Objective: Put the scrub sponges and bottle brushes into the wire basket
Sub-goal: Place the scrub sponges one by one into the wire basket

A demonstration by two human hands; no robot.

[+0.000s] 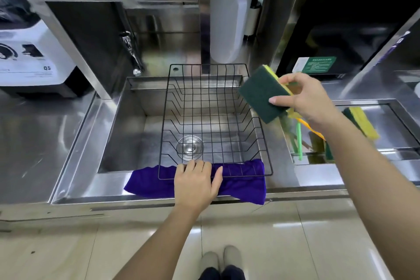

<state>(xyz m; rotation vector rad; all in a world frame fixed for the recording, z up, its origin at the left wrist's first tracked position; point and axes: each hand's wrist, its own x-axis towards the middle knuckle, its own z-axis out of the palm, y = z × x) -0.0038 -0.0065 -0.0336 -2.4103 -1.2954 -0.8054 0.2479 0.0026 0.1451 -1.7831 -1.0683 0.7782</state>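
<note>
A black wire basket [256,134] sits across the steel sink [127,120], with nothing in it. My right hand [306,97] holds a green and yellow scrub sponge [261,95] in the air just above the basket's right rim. My left hand [196,183] rests on the basket's front edge, fingers apart, over a purple cloth [243,186]. In the shallow basin to the right lie another green and yellow sponge [361,122] and bottle brushes with green [299,141] and orange [316,130] handles, partly hidden by my right arm.
A faucet [131,52] stands behind the sink at the left. A white appliance [29,59] sits on the left counter. A white cylinder [227,22] and a pump bottle [253,18] stand behind the basket. A green label [318,64] is at the back right.
</note>
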